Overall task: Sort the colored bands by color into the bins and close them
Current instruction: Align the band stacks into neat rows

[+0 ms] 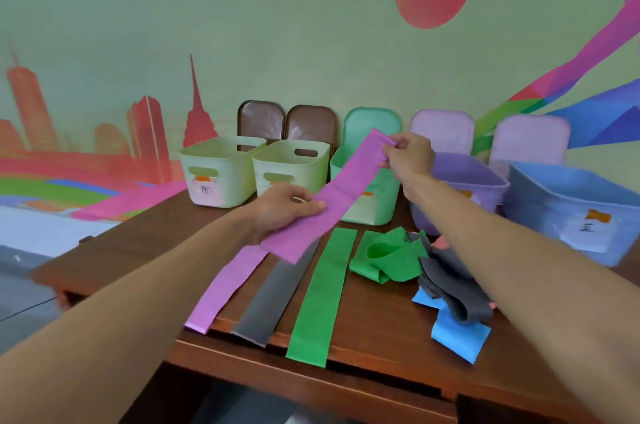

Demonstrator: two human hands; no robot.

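Purple band [349, 181] lengthwise from left hand [287, 208] to farther right hand [408, 156]

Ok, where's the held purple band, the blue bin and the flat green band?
held purple band [349, 184], head view, middle of the strip
blue bin [547, 212], head view, front wall beside label
flat green band [323, 295], head view, its middle

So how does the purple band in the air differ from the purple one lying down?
The held purple stretchy band is raised and slanted, gripped by the left hand and right hand; the flat purple band lies on the wooden table, reaching its front edge. Both share colour and width.
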